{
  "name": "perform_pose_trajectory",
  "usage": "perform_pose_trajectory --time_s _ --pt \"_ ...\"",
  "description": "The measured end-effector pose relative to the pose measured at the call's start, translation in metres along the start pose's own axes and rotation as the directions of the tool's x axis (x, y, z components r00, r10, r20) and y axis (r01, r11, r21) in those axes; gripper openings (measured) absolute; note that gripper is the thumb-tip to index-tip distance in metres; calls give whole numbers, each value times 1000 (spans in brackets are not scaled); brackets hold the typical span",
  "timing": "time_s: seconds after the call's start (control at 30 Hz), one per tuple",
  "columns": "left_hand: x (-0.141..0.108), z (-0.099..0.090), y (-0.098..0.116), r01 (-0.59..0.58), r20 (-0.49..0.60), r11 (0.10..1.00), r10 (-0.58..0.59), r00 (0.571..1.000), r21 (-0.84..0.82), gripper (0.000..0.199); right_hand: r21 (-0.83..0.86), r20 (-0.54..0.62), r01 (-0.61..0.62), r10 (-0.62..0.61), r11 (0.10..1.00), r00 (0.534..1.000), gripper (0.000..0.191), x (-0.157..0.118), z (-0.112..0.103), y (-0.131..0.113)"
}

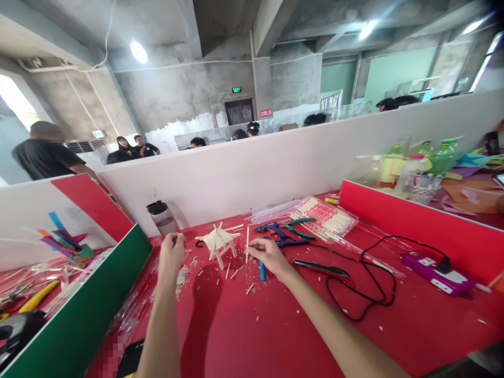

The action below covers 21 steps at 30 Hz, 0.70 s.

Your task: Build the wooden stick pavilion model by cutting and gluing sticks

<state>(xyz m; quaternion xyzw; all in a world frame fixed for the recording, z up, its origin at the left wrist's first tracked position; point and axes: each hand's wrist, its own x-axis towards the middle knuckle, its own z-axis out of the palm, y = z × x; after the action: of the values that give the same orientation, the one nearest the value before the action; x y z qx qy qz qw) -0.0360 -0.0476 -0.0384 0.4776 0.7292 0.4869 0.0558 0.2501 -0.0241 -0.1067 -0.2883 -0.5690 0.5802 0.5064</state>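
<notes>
My right hand (268,254) pinches a thin pale wooden stick (247,242), held nearly upright. Left of it, a small model pavilion built of wooden sticks (218,241) stands on legs, its roof slanting up to crossed tips. My left hand (173,248) is raised on the model's other side, fingers curled together; anything in them is too small to make out. Beneath my right hand lies a blue tool (262,271), partly hidden. A blue glue gun (281,239) and green-handled pliers (301,231) lie just beyond that hand.
Stick scraps litter the red table (244,325). A utility knife (321,268), black cable (378,302) and purple power strip (437,273) lie at right. Behind are bagged sticks (325,215) and a bottle (161,216). Green (86,304), red (425,226) and white (244,178) partitions surround the workspace.
</notes>
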Motion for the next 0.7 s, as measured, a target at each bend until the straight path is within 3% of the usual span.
perform_pose_trajectory --time_s 0.13,0.27,0.37,0.47,0.6,0.7 --pt "-3 -16 -17 63 5 916 -71 997 396 26 7 7 -8 8 1000 1000 28 -1 1 -3" --pt "-7 -16 -32 87 14 860 -109 994 504 26 27 7 -12 12 1000 1000 29 -2 1 -4" --pt "-5 -8 -40 73 68 954 -97 993 289 24 31 8 -14 13 999 1000 29 -1 2 -4" --pt "-5 5 -39 64 221 998 -69 973 29 31 34 12 -26 26 999 1000 31 -2 3 -6" --pt "-14 20 -29 249 370 922 -130 920 -295 50 43 1 -33 33 999 999 32 -4 4 -11" --pt "-20 25 -21 340 387 850 -179 904 -401 55 40 1 -36 36 999 999 32 -4 4 -13"
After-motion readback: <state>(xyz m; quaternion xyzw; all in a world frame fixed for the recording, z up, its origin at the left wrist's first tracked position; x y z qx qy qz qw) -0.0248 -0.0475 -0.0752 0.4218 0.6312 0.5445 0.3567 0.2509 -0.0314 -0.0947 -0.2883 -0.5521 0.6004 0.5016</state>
